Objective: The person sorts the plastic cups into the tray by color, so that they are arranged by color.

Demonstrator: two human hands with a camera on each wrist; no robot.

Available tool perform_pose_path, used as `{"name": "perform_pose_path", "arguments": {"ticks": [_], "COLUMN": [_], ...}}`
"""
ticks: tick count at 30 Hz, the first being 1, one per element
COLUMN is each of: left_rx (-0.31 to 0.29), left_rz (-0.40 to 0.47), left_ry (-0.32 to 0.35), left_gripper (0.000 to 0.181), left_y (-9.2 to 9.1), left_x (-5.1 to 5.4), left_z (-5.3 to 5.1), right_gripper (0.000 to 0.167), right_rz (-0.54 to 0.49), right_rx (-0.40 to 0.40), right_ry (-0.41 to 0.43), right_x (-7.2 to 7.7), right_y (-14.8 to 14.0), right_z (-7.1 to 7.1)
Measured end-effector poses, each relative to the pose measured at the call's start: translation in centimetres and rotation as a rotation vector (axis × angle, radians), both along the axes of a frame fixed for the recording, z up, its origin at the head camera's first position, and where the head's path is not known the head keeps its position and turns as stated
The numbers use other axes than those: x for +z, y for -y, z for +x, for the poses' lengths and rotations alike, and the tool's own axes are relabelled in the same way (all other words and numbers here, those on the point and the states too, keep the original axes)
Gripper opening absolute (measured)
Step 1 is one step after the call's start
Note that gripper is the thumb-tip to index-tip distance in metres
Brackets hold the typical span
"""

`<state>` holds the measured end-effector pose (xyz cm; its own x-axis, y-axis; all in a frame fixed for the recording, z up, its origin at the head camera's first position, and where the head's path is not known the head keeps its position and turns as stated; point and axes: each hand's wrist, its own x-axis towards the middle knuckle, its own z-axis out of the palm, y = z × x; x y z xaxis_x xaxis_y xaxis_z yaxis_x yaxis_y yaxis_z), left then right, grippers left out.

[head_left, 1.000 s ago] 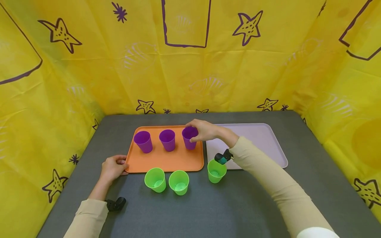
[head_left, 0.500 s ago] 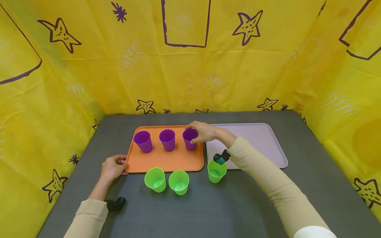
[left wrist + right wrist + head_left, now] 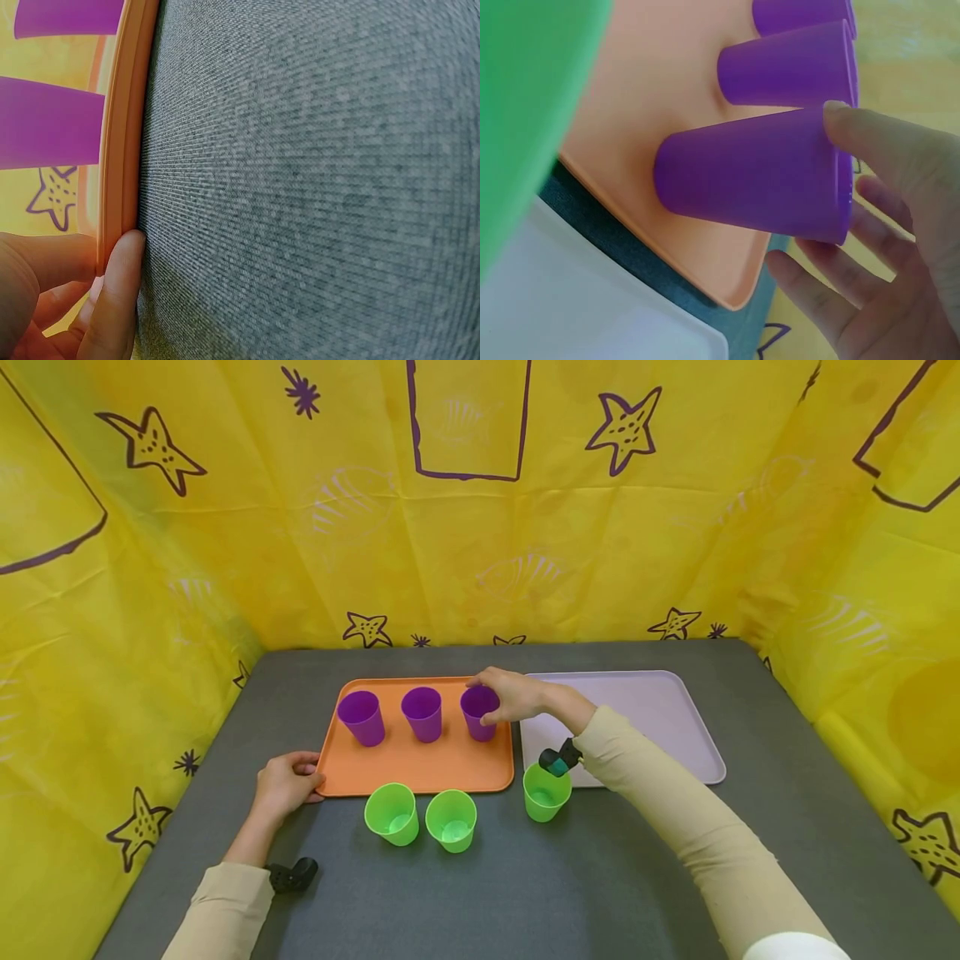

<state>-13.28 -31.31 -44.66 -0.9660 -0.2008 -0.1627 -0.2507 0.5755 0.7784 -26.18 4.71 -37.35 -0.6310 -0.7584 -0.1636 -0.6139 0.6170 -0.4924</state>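
Note:
Three purple cups stand upright in a row on the orange tray (image 3: 420, 774): a left cup (image 3: 363, 727), a middle cup (image 3: 423, 722) and a right cup (image 3: 477, 725). My right hand (image 3: 517, 693) holds the right cup by its upper part. In the right wrist view, the thumb lies on that cup's rim and the fingers reach round the far side. At the tray's near left corner, my left hand (image 3: 283, 787) pinches the edge. The left wrist view has the tray rim (image 3: 124, 135) between thumb and fingers.
A pale lilac tray (image 3: 652, 718) lies just right of the orange one. Along the near side stand green cups: a left one (image 3: 400, 831), a middle one (image 3: 455, 835) and a right one (image 3: 545, 806) below my right wrist. Yellow patterned cloth (image 3: 465, 552) surrounds the grey table (image 3: 465, 910).
The right purple cup and my right hand have come slightly down and nearer since one second ago. Over the last half second they look still. My left hand has stayed at the tray corner.

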Motion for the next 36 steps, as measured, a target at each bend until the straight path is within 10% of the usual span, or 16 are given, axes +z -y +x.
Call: {"name": "perform_pose_path", "arguments": {"ticks": [19,36], "left_rx": [0.008,-0.005], "left_rz": [-0.001,0.005], "left_ry": [0.001,0.007], "left_gripper": [0.040,0.041], "left_y": [-0.1,0.1], "left_x": [0.0,-0.1], "left_z": [0.0,-0.1], "right_gripper": [0.050,0.039], "right_rz": [-0.175,-0.386], "right_rx": [-0.006,-0.126], "right_ry": [-0.057,-0.210], "right_x": [3.3,3.4], "right_y": [-3.0,-8.9], "right_z": [1.3,4.2]}}
